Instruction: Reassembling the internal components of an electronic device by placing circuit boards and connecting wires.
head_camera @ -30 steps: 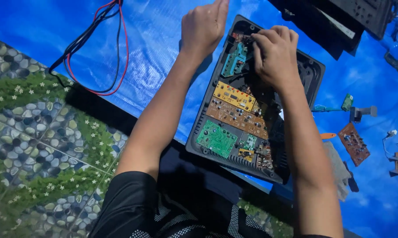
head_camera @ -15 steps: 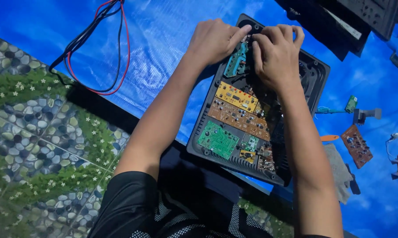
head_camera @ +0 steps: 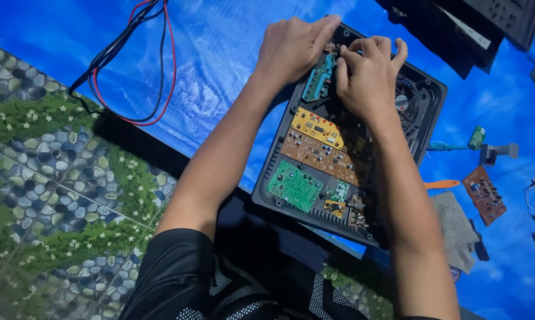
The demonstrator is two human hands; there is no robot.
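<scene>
Both hands have closed in at the far end of the open black casing [head_camera: 424,98]. Left hand [head_camera: 294,47] lies flat, grip open, beside the teal circuit board [head_camera: 318,78]; right hand [head_camera: 368,77] curls, grip unclear.

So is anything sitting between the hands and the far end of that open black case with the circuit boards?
Nothing visible does. The left hand and right hand both rest directly on the far end of the black case, beside the teal board. Their fingertips hide what they touch.
</scene>
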